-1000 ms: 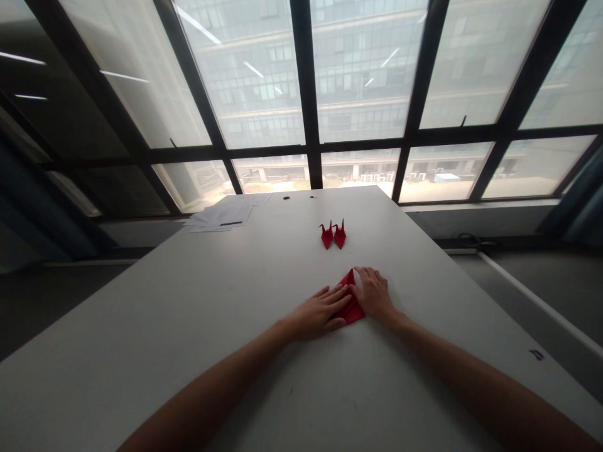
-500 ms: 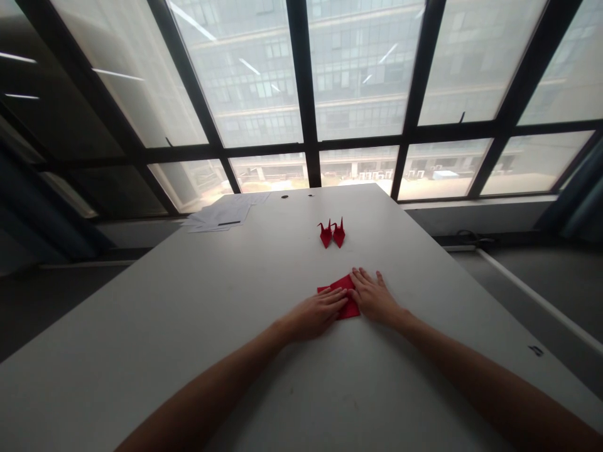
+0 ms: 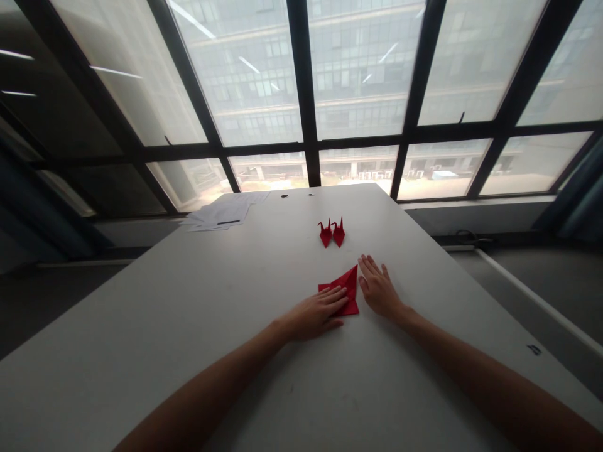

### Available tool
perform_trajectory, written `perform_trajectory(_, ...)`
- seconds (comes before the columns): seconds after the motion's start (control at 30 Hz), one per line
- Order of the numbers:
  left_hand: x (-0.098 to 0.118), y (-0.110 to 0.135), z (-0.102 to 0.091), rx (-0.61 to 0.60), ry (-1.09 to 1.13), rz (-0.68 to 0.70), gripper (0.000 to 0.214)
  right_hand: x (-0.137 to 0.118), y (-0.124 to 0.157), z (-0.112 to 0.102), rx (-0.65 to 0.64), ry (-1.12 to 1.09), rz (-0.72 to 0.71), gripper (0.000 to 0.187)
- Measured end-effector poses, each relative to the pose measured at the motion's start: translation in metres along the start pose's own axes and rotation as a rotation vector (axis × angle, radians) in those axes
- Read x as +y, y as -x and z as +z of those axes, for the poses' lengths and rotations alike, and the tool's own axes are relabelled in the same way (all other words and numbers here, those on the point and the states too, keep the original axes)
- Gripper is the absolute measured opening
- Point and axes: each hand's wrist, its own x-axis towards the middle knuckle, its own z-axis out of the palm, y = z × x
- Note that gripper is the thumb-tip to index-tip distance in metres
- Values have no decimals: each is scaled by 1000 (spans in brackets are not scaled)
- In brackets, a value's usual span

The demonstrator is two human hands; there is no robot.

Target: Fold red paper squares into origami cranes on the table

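Since the frame half a second earlier, the right hand (image 3: 378, 287) has been slid off the red folded paper (image 3: 345, 290) and is laid flat and open on the table (image 3: 198, 326) just beside it, gripping nothing. One corner of the paper is now raised toward the two red paper cranes (image 3: 332, 233) farther back. Its near part is pinned under the flattened fingers of the left hand (image 3: 316, 313). If that pressure is eased, the raised flap could likely spring back and the crease be lost.

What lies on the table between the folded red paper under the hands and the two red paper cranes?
Nothing: in the head view, only bare table separates the folded red paper from the paper cranes.
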Motion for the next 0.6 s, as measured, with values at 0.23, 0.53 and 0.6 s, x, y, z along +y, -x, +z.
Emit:
perform_trajectory(0.23, -1, -2, 0, 63, -1, -48, 58, -11, 4, -1, -246, -35, -246, 55)
perform_trajectory(0.53, -19, 1, 17, 70, -181, -320, 64, -12, 5, -7, -307, -24, -258, 56)
perform_trajectory(0.6, -20, 2, 17, 140, -199, -379, 61, -13, 5, -6, -303, -20, -255, 56)
